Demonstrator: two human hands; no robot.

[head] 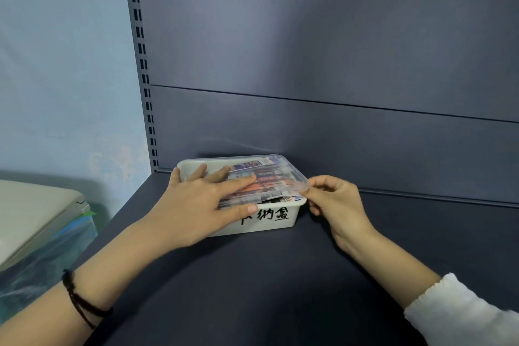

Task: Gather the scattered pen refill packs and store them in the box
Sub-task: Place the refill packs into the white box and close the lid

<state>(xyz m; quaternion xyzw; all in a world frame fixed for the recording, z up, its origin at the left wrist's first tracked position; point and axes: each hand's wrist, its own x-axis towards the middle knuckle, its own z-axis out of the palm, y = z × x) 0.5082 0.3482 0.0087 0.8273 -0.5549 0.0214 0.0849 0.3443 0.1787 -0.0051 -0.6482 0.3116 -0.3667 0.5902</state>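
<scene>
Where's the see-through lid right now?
In the head view, the clear lid lies on top of the white box, under the left hand, with the right hand pinching its near right corner.

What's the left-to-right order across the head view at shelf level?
Beige lidded bin → left hand, flat on the clear lid → box → right hand, pinching the lid's corner → white sleeve.
</scene>
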